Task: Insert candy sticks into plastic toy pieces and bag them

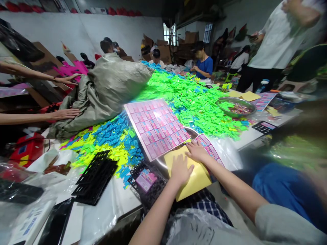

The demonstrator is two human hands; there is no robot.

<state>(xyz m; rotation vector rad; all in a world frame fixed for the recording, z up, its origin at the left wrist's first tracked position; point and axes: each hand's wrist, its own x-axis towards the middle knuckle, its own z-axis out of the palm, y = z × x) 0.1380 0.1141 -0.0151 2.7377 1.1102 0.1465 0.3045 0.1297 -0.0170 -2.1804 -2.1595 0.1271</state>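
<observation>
My left hand lies flat with fingers stretched out on a yellow paper sheet at the table's near edge. My right hand rests open near the sheet's upper right corner, fingers spread. Under the yellow sheet is a metal bowl, mostly covered. A sheet of pink printed labels lies across the bowl's far side, and a second pink printed sheet shows beside my right hand. Left of the bowl, a pink card sits on black plastic trays.
Green plastic pieces and blue ones are heaped over the table. Another person's hands touch a large grey sack at left. Stacked black trays lie front left; another metal bowl stands at right.
</observation>
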